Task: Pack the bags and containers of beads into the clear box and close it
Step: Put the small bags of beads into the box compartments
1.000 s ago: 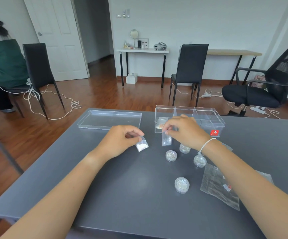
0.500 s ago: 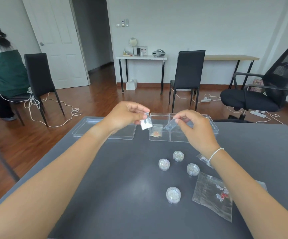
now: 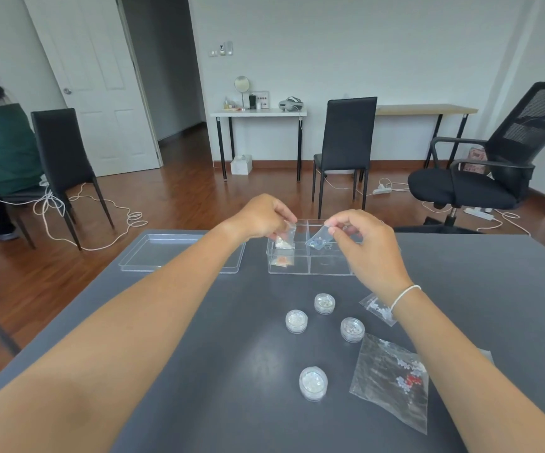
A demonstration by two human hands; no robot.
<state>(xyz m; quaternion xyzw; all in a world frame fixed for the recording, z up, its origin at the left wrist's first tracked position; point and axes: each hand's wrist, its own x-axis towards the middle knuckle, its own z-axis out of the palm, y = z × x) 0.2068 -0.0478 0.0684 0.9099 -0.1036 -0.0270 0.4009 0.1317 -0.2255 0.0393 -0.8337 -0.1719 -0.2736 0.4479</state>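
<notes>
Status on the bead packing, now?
Left hand pinches white bead bag, right hand blue bead bag, both over clear box. Lid off. Four round containers unpacked. Nothing blocking.

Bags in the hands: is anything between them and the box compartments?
Nothing visible. The left hand pinches a white-bead bag and the right hand a blue-bead bag right over the open box. The lid lies off to the left. One bag already sits in the near-left compartment.

Both hands (image 3: 261,217) pinching small bags (image 3: 319,238) over clear box (image 3: 310,266)
</notes>
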